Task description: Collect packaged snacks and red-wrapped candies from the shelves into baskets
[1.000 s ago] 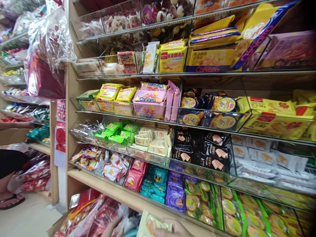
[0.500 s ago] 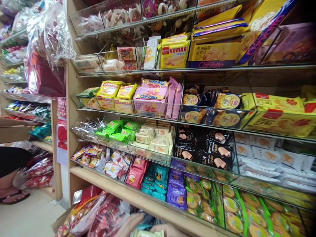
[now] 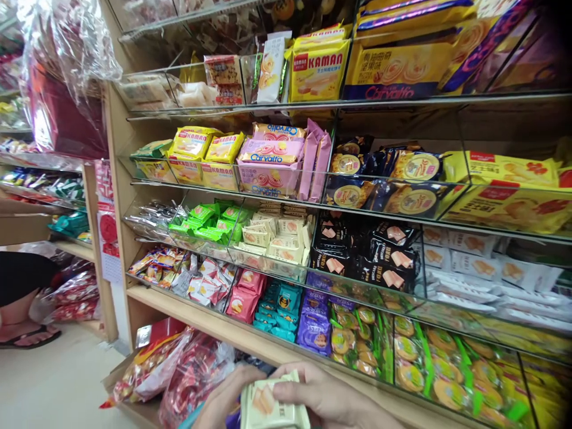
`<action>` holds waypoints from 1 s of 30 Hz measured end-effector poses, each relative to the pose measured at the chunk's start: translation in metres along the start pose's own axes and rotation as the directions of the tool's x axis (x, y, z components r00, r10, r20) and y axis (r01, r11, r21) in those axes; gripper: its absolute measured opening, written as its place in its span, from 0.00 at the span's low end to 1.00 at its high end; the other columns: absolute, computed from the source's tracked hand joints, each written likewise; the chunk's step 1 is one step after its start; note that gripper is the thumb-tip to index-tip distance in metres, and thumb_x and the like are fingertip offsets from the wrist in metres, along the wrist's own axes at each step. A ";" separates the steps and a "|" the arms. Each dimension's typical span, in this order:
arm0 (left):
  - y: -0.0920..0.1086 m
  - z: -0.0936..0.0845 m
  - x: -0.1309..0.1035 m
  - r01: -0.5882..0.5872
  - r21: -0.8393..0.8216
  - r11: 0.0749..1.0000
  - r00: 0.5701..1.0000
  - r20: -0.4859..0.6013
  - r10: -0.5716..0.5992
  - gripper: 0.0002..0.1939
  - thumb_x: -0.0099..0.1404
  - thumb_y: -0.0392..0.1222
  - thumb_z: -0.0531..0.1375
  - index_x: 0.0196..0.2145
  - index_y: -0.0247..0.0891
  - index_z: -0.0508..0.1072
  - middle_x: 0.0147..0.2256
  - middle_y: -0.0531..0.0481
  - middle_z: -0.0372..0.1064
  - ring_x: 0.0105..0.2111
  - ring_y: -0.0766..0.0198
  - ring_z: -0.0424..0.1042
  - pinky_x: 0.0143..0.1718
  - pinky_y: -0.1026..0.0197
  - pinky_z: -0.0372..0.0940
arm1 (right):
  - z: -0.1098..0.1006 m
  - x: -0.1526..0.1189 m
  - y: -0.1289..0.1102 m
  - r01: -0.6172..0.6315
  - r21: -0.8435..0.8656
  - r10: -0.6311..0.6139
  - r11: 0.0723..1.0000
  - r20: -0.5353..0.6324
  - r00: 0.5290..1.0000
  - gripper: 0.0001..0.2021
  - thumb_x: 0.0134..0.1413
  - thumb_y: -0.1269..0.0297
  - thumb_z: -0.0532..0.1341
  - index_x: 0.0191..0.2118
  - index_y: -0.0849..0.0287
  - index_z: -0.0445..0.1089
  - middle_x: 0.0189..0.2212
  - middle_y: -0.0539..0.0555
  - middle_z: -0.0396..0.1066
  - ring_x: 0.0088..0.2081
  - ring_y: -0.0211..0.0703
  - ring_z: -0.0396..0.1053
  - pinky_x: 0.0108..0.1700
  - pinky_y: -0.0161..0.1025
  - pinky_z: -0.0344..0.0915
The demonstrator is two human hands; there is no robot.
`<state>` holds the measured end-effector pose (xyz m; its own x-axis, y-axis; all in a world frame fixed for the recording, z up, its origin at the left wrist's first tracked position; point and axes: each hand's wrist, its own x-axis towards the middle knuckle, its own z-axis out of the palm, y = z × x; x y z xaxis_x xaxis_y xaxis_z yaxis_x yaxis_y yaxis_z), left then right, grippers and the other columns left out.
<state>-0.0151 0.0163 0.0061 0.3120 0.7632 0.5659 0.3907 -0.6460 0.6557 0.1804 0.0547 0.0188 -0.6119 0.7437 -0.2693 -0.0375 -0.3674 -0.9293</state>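
My right hand point(image 3: 325, 394) is closed around the cream packets point(image 3: 271, 405). My left hand point(image 3: 230, 396) is partly curled, touching their left side.

View tilted lower, left grip point(image 3: 229, 392), right grip point(image 3: 319, 390) and cream packets point(image 3: 264, 410) more fully visible

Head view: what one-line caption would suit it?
Right hand gripping cream packets, left hand alongside, below shelves of wrapped snacks.

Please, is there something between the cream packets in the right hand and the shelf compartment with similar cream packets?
Yes, its clear front panel. Lower down, the wooden ledge, pink packets and teal packets also lie between it and the right hand. I see nothing else.
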 end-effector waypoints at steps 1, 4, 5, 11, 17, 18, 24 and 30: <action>0.003 -0.002 0.002 0.010 0.001 1.000 1.000 0.020 -0.010 0.21 0.54 0.54 0.60 0.43 0.42 0.71 0.38 0.46 0.72 0.38 0.57 0.71 0.40 0.62 0.67 | 0.002 -0.002 -0.003 0.010 0.005 -0.010 1.000 0.025 1.000 0.22 0.36 0.56 0.69 0.38 0.63 0.69 0.27 0.52 0.71 0.25 0.34 0.66 0.27 0.32 0.62; 0.009 -0.007 0.003 0.069 0.011 0.998 0.995 0.065 -0.070 0.24 0.50 0.49 0.64 0.45 0.43 0.70 0.41 0.48 0.71 0.41 0.57 0.71 0.42 0.62 0.67 | 0.005 -0.005 -0.012 0.033 -0.016 -0.032 0.999 0.075 0.997 0.21 0.39 0.55 0.68 0.38 0.64 0.69 0.28 0.53 0.71 0.22 0.34 0.66 0.22 0.32 0.63; 0.011 -0.008 0.002 0.094 0.009 0.996 0.993 0.065 -0.094 0.25 0.50 0.49 0.65 0.46 0.43 0.69 0.43 0.48 0.71 0.42 0.56 0.70 0.43 0.61 0.67 | 0.006 -0.005 -0.015 0.041 -0.021 -0.039 0.999 0.076 0.996 0.21 0.39 0.56 0.68 0.38 0.64 0.69 0.28 0.54 0.71 0.22 0.34 0.67 0.22 0.31 0.64; 0.020 -0.008 0.002 0.206 -0.018 0.978 0.978 -0.029 -0.207 0.22 0.54 0.50 0.61 0.47 0.41 0.69 0.46 0.46 0.70 0.45 0.55 0.69 0.48 0.58 0.64 | 0.005 -0.008 -0.026 0.062 0.033 -0.064 0.998 0.069 0.996 0.21 0.48 0.49 0.61 0.39 0.64 0.69 0.27 0.54 0.72 0.23 0.35 0.69 0.20 0.30 0.65; 0.009 -0.004 0.000 0.257 -0.176 0.950 0.956 -0.097 -0.276 0.24 0.55 0.48 0.61 0.49 0.40 0.66 0.48 0.45 0.68 0.47 0.55 0.68 0.47 0.59 0.66 | 0.004 -0.011 -0.031 0.049 0.116 -0.064 0.992 0.131 0.989 0.24 0.55 0.47 0.53 0.46 0.62 0.65 0.32 0.57 0.73 0.27 0.36 0.71 0.22 0.29 0.67; 0.007 -0.003 0.000 0.268 -0.231 0.935 0.951 -0.095 -0.296 0.24 0.56 0.48 0.61 0.49 0.40 0.65 0.48 0.45 0.68 0.47 0.55 0.68 0.47 0.59 0.66 | 0.004 -0.011 -0.031 0.051 0.112 -0.066 0.992 0.138 0.988 0.24 0.55 0.47 0.53 0.46 0.63 0.65 0.32 0.57 0.73 0.27 0.36 0.71 0.23 0.29 0.68; 0.008 0.004 0.001 0.313 -0.452 0.835 0.916 -0.089 -0.392 0.25 0.55 0.50 0.61 0.48 0.38 0.64 0.46 0.45 0.70 0.47 0.54 0.69 0.45 0.60 0.68 | 0.005 -0.012 -0.025 0.046 0.172 -0.074 0.984 0.157 0.985 0.25 0.56 0.47 0.51 0.49 0.62 0.63 0.32 0.57 0.73 0.27 0.35 0.71 0.25 0.30 0.69; 0.013 0.009 0.003 0.313 -0.486 0.816 0.898 -0.130 -0.421 0.26 0.53 0.49 0.63 0.48 0.39 0.64 0.44 0.47 0.72 0.45 0.54 0.71 0.43 0.60 0.70 | 0.007 -0.014 -0.012 0.059 0.261 -0.106 0.964 0.171 0.980 0.22 0.57 0.49 0.51 0.48 0.63 0.65 0.31 0.57 0.72 0.26 0.35 0.70 0.26 0.31 0.70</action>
<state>-0.0012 0.0106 0.0117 0.0032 0.9550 0.2966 -0.0047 -0.2966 0.9550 0.1839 0.0444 0.0355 -0.7302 0.6723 -0.1219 -0.2786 -0.4558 -0.8453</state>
